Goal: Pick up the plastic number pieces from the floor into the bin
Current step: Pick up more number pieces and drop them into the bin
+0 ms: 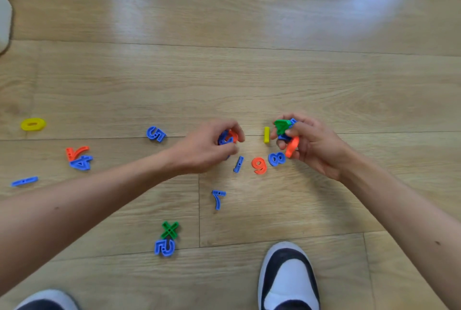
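Shoe [289,277] at edge, scattered pieces [259,165], open floor [224,23]

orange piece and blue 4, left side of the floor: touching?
Touching. The head view shows the blue 4 overlapping the lower end of the orange piece, with no gap between them.

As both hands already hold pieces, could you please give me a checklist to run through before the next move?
1. Left hand grips blue and orange pieces: ok.
2. Right hand's hold is secure: cannot tell; its orange piece hangs low.
3. Yellow 1 lies free between the hands: ok.
4. Bin in sight for unloading: not ok.
5. Floor cleared: not ok; orange 9, blue 8 and others remain.
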`<control>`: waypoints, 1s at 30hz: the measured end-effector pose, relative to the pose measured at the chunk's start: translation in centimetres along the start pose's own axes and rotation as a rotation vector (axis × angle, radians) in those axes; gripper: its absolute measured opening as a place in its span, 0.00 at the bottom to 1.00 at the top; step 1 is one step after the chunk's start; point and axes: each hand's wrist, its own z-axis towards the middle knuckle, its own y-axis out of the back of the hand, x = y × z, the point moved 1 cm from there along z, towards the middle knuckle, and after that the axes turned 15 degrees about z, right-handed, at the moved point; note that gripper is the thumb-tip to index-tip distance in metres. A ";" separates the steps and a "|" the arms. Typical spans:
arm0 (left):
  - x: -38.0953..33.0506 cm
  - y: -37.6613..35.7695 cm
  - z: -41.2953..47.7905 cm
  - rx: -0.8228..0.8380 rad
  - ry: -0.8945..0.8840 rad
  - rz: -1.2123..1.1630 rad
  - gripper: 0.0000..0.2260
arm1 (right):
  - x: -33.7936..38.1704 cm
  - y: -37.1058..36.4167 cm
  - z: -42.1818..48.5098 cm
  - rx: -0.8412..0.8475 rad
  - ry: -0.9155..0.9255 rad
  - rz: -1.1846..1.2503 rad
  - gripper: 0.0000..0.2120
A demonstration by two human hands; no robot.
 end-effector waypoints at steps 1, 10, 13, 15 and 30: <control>-0.7 -0.3 -0.2 0.100 0.083 -0.189 0.04 | -0.2 0.2 0.0 0.048 -0.036 0.059 0.12; -0.6 -2.0 -0.1 -0.044 0.063 0.020 0.18 | -0.9 -0.3 0.1 0.073 -0.096 -0.107 0.09; -0.1 -2.7 0.0 -0.160 -0.135 0.492 0.17 | -1.5 -0.8 0.4 -0.065 0.118 -0.416 0.12; -0.1 -3.4 0.2 -0.172 -0.218 0.723 0.15 | -1.9 -0.7 0.6 -0.111 0.234 -0.558 0.13; 0.5 -5.1 0.9 -0.273 -0.474 1.212 0.13 | -0.1 -0.9 0.9 -0.196 0.512 -1.186 0.10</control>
